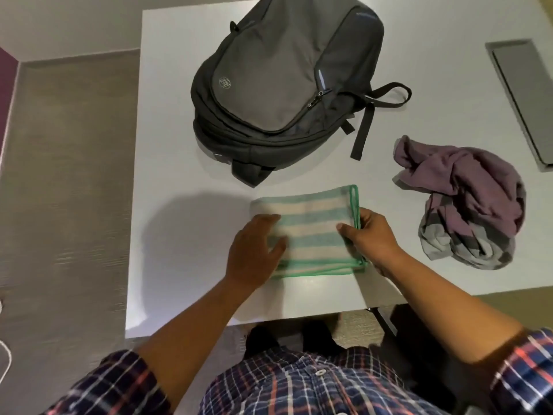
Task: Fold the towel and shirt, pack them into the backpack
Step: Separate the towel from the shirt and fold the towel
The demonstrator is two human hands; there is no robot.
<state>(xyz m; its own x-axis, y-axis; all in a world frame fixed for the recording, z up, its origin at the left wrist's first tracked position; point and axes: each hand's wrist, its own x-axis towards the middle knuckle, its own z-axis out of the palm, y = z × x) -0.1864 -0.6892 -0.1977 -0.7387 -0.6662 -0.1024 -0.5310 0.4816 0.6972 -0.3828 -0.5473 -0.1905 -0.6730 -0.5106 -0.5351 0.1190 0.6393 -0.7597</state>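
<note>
Near the white table's (185,280) front edge, a folded green-and-cream striped terry towel (311,232) lies square. The left hand (254,253) rests flat, fingers spread, on its left side; the right hand (369,235) pinches its right hem. Right, a crumpled purple-grey shirt (469,202). Farther, a zipped-up grey fabric backpack (287,82).

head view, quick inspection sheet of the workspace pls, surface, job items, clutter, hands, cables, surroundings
surface: white table, sound.
towel: striped, green-edged, folded flat near front edge.
shirt: purple-grey, crumpled, unfolded, at right.
backpack: grey, lying flat, zips look closed.
clutter: grey flat panel far right.
left hand: flat on towel's left side.
right hand: pinching towel's right edge.
cables: white cord on floor, far left.
surroundings: beige floor.
</note>
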